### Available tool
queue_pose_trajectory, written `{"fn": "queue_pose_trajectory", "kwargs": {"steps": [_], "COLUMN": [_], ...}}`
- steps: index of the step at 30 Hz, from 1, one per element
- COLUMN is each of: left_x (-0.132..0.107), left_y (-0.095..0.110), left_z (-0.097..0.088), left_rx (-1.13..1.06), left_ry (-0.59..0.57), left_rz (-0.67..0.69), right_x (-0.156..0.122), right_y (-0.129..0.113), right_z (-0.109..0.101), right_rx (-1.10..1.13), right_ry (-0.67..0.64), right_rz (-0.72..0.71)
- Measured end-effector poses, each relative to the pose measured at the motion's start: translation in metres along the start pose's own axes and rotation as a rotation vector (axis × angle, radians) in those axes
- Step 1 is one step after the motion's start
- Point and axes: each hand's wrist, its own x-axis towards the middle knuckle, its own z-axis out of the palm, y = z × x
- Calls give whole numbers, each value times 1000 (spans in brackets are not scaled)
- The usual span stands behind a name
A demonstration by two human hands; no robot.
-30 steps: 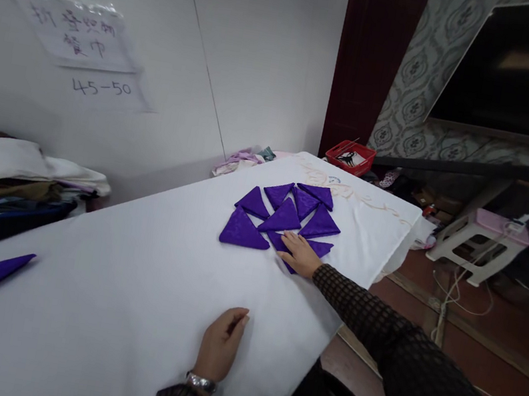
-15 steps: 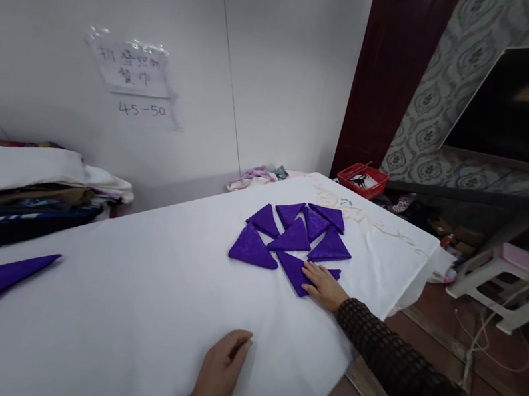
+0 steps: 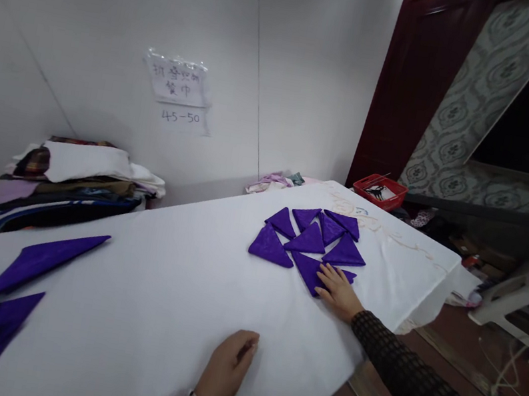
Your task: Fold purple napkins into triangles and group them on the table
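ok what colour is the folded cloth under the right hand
Purple; the folded cloth under the right hand shows best in the head view.

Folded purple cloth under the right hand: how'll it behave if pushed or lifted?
The purple cloth under the right hand likely slides rather than rolls: it lies flat on the white tablecloth. Lifted by one corner, it may unfold: no fastening shows.

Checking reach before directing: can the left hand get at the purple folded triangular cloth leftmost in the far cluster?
Probably yes: only white fabric tablecloth shows between the left hand and that purple cloth; the right hand rests on another one.
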Motion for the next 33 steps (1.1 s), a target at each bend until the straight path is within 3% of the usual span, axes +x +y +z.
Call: {"fn": "queue_pose_trajectory", "kwargs": {"steps": [4, 8, 14, 18, 26, 33], "left_x": [-26, -50, -76, -88, -104, -123], "left_y": [-13, -29, -36, -35, -49, -79], "left_z": [-21, -40, -70, -87, -115, -173], "left_rx": [46, 103, 191, 257, 436, 649], "left_ry": [65, 166, 251, 349, 569, 814], "left_rz": [-29, -60, -176, -281, -497, -612], "right_x": [-13, -16, -10, -4, 1, -2], "right_y": [-13, -30, -43, -59, -152, -224], "right_z": [4, 6, 12, 26, 59, 75], "right_rx": [-44, -37, -30, 61, 276, 437], "right_ry": [39, -9, -14, -32, -269, -311], "right_rz": [-37, -92, -44, -205, -604, -795]}}
